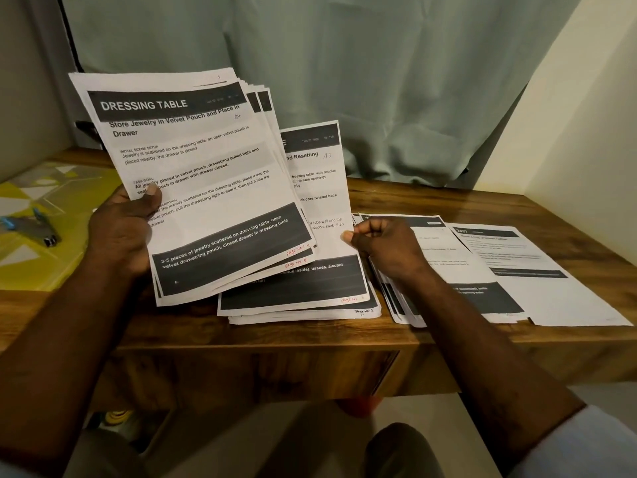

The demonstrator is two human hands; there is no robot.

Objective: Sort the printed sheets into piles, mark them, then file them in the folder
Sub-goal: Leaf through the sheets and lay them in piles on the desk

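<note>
Red page numbers [298,251] showed marking well along: your left hand [120,229] gripped a fanned stack [193,174], right hand [386,246] pinched one sheet [320,201]; filing remained undone.

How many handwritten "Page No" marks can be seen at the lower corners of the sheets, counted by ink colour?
Red page marks: 3
Black page mark: 1
Total: 4

Dim warm light, soft blur throughout, wide-angle bending at the edges.
</note>
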